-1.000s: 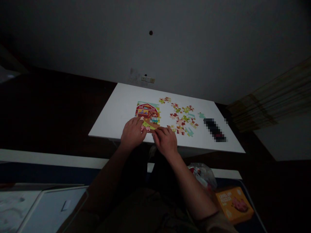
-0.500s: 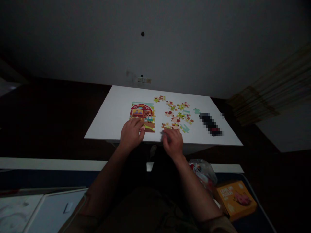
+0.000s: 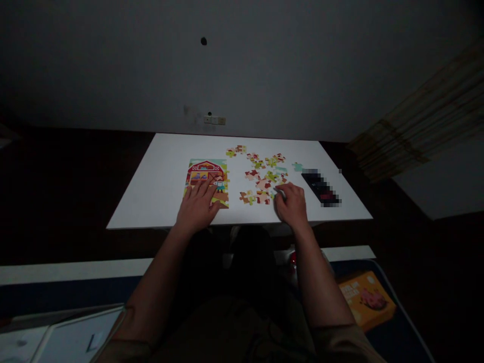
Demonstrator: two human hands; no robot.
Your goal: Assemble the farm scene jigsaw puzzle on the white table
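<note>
A partly joined jigsaw puzzle (image 3: pixel 207 168) with a red barn and a figure lies on the left half of the white table. My left hand (image 3: pixel 197 204) rests flat on its lower left, fingers stretched out and holding nothing. Loose puzzle pieces (image 3: pixel 263 184) in brown, green and pink are spread to the right of it. Over the lower right of these pieces is my right hand (image 3: pixel 292 205), its fingers curled and closed. Pale green bits show beside its fingertips. Whatever lies under or between those fingers is hidden.
A dark, blurred-out object (image 3: pixel 321 187) lies on the table (image 3: pixel 147 191) toward the right. One mint piece (image 3: pixel 297 166) sits apart near it. An orange box (image 3: pixel 368 300) rests on the blue seat at lower right. A wall stands behind the table.
My right hand has moved right, from the table's front edge onto the lower right pieces. My left hand has flattened its fingers on the puzzle. The view has shifted to the right.
</note>
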